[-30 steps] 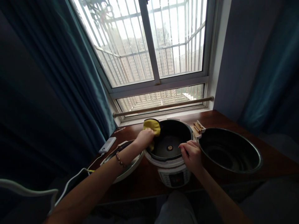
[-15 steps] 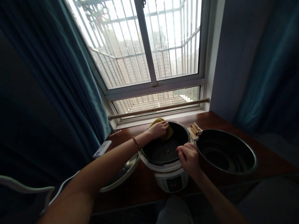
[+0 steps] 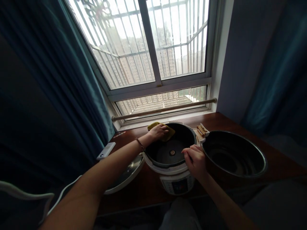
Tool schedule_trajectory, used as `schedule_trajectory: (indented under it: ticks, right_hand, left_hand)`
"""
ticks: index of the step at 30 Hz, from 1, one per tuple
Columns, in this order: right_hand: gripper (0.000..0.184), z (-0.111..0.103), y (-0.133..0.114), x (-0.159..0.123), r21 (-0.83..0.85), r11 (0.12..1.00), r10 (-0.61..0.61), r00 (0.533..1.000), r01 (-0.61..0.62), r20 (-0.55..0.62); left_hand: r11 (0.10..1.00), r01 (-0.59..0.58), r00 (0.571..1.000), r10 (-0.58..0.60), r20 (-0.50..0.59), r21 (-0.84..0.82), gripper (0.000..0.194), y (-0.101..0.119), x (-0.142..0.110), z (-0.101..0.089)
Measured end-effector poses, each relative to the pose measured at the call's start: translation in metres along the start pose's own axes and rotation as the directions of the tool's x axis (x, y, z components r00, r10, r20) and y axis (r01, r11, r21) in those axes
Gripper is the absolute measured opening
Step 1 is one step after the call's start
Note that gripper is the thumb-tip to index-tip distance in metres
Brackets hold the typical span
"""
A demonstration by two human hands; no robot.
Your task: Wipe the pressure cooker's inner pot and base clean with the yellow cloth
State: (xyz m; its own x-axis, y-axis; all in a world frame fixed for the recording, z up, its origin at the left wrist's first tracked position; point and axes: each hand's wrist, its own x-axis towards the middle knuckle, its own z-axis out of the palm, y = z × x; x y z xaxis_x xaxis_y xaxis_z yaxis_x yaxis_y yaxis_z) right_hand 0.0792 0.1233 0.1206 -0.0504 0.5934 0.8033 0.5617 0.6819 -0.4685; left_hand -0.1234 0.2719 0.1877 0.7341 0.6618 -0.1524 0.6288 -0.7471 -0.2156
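A white electric cooker point(image 3: 168, 169) with a dark inside stands on the table, its lid off and its control panel facing me. My left hand point(image 3: 158, 132) is closed on a yellow cloth point(image 3: 169, 134), which it presses to the inner wall at the cooker's far left rim. Part of the cloth hangs over the rim. My right hand point(image 3: 195, 159) is closed around the near right rim of the cooker; its fingertips are partly hidden. A small round metal piece point(image 3: 172, 153) shows in the middle of the cooker's floor.
Right of the cooker lies a dark inner pot point(image 3: 235, 156), beside a pale hinge-like part point(image 3: 202, 131). To the left are a round lid point(image 3: 129, 172), partly under my forearm, and a white device point(image 3: 106, 150). Behind the wooden table point(image 3: 216, 121) is a barred window point(image 3: 158, 80).
My left hand has moved left along the inner wall with the yellow cloth. My right hand stays on the rim. The view has shifted slightly.
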Motion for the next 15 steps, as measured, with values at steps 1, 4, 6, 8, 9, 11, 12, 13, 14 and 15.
schedule_trajectory:
  ticks: [1,4,6,8,9,11,12,13,14,15]
  right_hand:
    - [0.021,0.000,0.000,0.000,-0.004,1.000,0.001,1.000,-0.001,-0.001]
    - [0.022,-0.001,0.000,0.001,-0.023,1.000,0.004,1.000,-0.004,0.004]
    - [0.022,-0.001,0.000,0.001,-0.033,0.999,0.007,1.000,-0.006,0.011]
    - [0.022,-0.001,0.000,0.000,-0.035,0.999,0.007,1.000,-0.007,0.015]
    - [0.022,-0.001,0.000,0.000,-0.034,0.999,0.007,1.000,-0.006,0.013]
    - [0.022,-0.001,0.000,0.000,-0.030,1.000,0.006,1.000,-0.006,0.010]
    - [0.022,-0.001,0.000,0.000,-0.029,1.000,0.008,1.000,-0.008,0.008]
    - [0.022,-0.001,0.000,-0.001,-0.027,1.000,0.009,1.000,-0.009,0.008]
    - [0.022,-0.001,0.000,-0.001,-0.027,1.000,0.010,1.000,-0.010,0.008]
    - [0.021,-0.001,0.000,-0.001,-0.028,1.000,0.010,1.000,-0.010,0.010]
  left_hand:
    - [1.000,0.009,1.000,-0.009,0.002,-0.006,0.023,0.001,0.001,0.000]
    - [0.998,0.056,0.998,-0.056,0.017,-0.014,0.023,0.004,0.001,0.001]
    - [0.994,0.108,0.994,-0.107,0.039,-0.015,0.019,0.007,-0.002,0.003]
    - [0.984,0.174,0.982,-0.173,0.073,-0.019,0.013,0.010,-0.005,0.006]
    - [0.977,0.212,0.973,-0.208,0.095,-0.025,0.013,0.012,-0.007,0.008]
    - [0.956,0.289,0.949,-0.280,0.148,-0.043,0.018,0.016,-0.011,0.012]
    - [0.944,0.324,0.934,-0.310,0.178,-0.057,0.020,0.019,-0.012,0.014]
    - [0.931,0.356,0.920,-0.335,0.205,-0.076,0.021,0.022,-0.014,0.015]
    - [0.918,0.383,0.908,-0.353,0.226,-0.105,0.023,0.026,-0.015,0.017]
    - [0.903,0.406,0.900,-0.367,0.236,-0.143,0.023,0.030,-0.016,0.018]
